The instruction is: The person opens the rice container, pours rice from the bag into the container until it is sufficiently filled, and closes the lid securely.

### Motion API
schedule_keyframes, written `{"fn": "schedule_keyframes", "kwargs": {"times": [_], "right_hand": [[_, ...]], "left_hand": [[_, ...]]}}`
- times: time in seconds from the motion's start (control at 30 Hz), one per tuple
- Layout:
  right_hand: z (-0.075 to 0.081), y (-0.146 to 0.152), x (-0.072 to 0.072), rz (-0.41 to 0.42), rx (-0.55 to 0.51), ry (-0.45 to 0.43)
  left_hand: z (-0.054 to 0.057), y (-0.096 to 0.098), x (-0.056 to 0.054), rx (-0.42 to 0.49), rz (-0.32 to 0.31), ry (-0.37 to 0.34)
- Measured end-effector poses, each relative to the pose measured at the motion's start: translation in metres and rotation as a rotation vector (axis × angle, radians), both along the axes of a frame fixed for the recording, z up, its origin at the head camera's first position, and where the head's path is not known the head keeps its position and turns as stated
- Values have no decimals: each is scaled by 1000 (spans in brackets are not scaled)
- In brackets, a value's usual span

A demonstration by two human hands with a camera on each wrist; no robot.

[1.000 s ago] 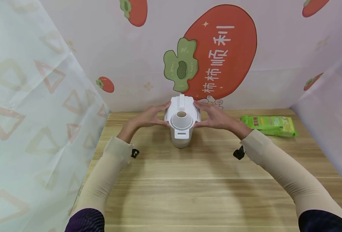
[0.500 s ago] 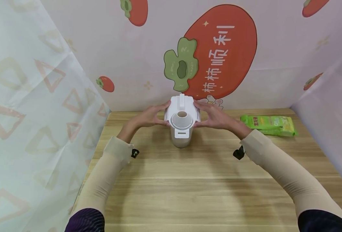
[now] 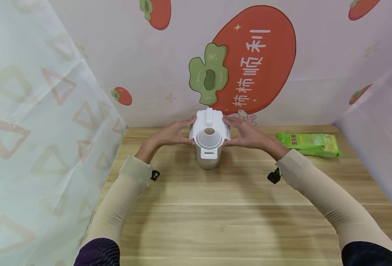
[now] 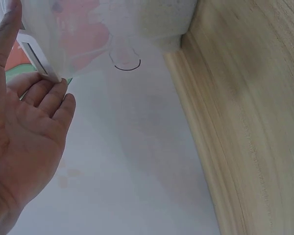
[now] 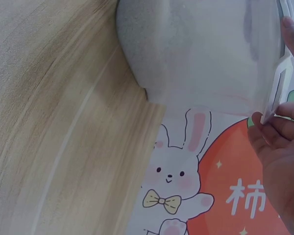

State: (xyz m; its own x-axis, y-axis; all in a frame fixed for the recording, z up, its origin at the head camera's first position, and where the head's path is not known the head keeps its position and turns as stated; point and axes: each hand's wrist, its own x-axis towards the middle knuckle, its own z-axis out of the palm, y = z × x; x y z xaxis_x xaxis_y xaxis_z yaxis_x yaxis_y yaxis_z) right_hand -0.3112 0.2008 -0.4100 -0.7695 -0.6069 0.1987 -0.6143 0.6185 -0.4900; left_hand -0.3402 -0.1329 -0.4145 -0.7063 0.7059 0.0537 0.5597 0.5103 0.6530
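A tall translucent storage container [image 3: 208,162] stands upright on the table near the back wall. Its white lid [image 3: 200,117] has a raised handle, a round spout [image 3: 209,139] and clip flaps at the sides and front. My left hand [image 3: 174,133] grips the lid's left edge, thumb towards the front corner and fingers at the back. Mirroring it, my right hand [image 3: 248,133] holds the right edge. Both wrist views show fingers bent around a side flap [image 4: 39,55] that hangs outward from the lid. Greyish contents [image 5: 142,34] show through the container's lower part in the right wrist view.
A green printed packet [image 3: 310,145] lies at the table's back right, behind my right wrist. Patterned walls [image 3: 156,66] enclose the wooden table [image 3: 209,214] at the back, left and right.
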Motion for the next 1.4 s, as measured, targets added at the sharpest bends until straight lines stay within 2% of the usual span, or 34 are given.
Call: {"fn": "schedule_keyframes", "kwargs": {"times": [0.23,0.37,0.53,0.9,1.2,1.4], "right_hand": [[0,-1,2,-12,-10,-5],[0,0,2,-16,-21,-11],[-1,1,1,-13,-23,-10],[-4,3,0,-23,-20,-31],[-5,3,0,-41,-14,-35],[-3,2,1,-37,-16,-35]], "left_hand": [[-2,-1,0,6,29,-5],[1,0,2,6,43,-9],[3,0,3,0,48,-7],[-1,1,2,-9,48,-23],[-4,2,1,20,-10,-27],[-7,3,2,22,-1,-23]]}}
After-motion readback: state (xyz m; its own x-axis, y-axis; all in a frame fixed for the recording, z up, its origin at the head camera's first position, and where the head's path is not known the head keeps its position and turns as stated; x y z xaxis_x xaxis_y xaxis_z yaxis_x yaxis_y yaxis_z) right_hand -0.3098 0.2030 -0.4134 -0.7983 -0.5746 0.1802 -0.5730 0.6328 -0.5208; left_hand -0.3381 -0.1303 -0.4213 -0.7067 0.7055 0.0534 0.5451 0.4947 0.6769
